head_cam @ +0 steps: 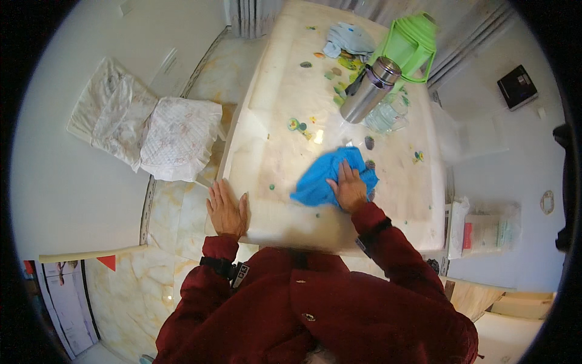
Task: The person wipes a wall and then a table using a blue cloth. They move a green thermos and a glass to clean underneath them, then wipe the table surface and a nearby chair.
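A crumpled blue cloth (318,177) lies on the table covering (291,223), which is pale with printed fruit and leaf designs. My right hand (350,187) presses down on the cloth from above, its thumb spread to the side and its palm on the fabric. At the table's near left corner, my left hand (226,210) rests flat with its fingers apart, holding nothing. Beyond the cloth stand a steel vacuum flask (369,95) with a dark strap and, beside it, clear glass cups (386,116).
Farther back are a light-green plastic thermos jug (409,43) and a bunched grey-blue cloth (350,38). A chair with a quilted floral cover (177,136) stands left of the table. On the right, a plastic-wrapped package (486,230) sits near the wall.
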Motion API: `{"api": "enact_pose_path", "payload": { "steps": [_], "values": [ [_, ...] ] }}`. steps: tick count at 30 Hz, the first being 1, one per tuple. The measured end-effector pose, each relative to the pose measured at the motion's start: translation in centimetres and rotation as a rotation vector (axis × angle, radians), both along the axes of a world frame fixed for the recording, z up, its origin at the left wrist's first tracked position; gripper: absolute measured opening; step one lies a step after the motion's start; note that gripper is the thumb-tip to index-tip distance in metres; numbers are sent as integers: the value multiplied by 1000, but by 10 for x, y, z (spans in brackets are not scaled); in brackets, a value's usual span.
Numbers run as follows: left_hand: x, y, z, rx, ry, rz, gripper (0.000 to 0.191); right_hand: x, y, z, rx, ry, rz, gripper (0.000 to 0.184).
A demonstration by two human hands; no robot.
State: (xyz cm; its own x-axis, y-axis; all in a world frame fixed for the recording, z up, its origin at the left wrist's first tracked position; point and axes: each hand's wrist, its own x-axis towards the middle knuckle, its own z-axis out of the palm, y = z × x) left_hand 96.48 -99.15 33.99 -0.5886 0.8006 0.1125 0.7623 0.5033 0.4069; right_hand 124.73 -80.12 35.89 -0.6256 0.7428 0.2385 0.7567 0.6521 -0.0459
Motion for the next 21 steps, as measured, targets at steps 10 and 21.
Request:
{"api": "enact_pose_path", "payload": {
  "steps": [10,21],
  "values": [
    [-2,7,-2,140,-86,126,67,-130,136,-22,66,66,-55,62],
    [-1,8,4,136,-71,130,62,-275,283,-34,41,125,-87,52]
  ]
}}
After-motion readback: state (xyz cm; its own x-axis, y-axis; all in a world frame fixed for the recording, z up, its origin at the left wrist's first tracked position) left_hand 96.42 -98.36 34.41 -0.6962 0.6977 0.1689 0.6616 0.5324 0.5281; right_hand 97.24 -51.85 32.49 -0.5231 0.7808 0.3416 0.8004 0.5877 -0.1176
